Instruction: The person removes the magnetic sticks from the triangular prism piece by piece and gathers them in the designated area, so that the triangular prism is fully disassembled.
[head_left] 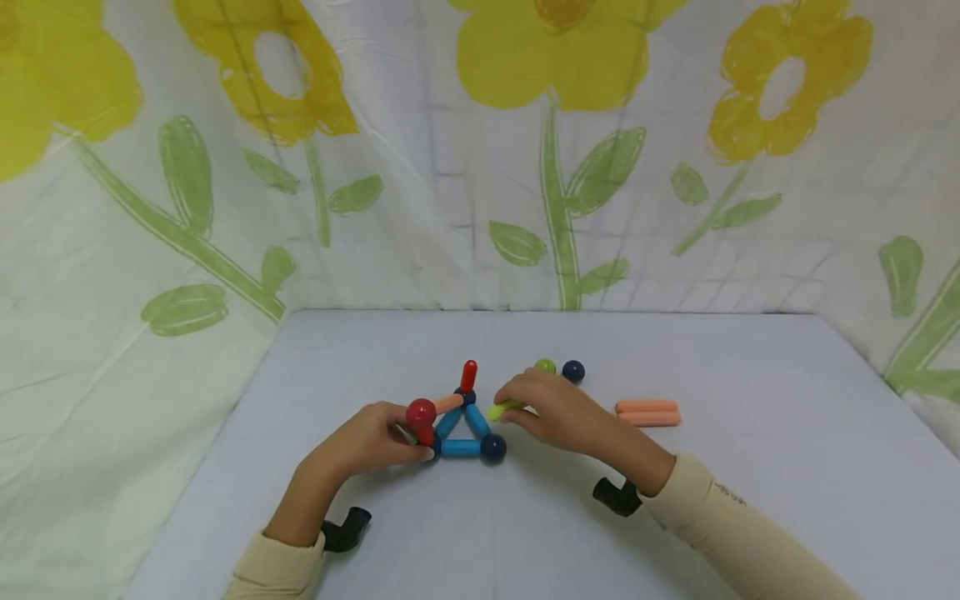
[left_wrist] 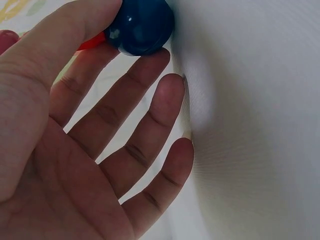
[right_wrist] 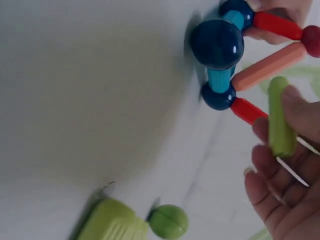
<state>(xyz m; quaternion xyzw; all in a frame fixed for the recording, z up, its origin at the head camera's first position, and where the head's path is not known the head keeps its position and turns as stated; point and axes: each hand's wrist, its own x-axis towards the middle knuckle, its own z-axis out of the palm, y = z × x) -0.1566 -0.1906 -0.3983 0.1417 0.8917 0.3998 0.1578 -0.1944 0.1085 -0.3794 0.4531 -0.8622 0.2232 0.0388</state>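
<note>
A triangle of blue magnetic sticks point(head_left: 461, 447) joined by dark blue balls point(head_left: 492, 448) lies on the table. Red sticks point(head_left: 469, 377) rise from two corners, one topped by a red ball point(head_left: 421, 413). A salmon stick point(right_wrist: 270, 66) slants from that red ball to the far corner ball. My left hand point(head_left: 378, 439) pinches the left corner's dark blue ball point(left_wrist: 142, 27) between thumb and fingers. Just right of the frame, my right hand point(head_left: 551, 408) holds a lime-green magnetic stick point(right_wrist: 281, 117) between thumb and fingers, apart from the structure.
Behind my right hand sit a green ball point(head_left: 545, 366) and another dark blue ball point(head_left: 573, 371). Salmon sticks point(head_left: 647, 412) lie side by side to the right. A light green ridged piece point(right_wrist: 110, 222) shows in the right wrist view. A flowered cloth point(head_left: 480, 183) hangs behind the table.
</note>
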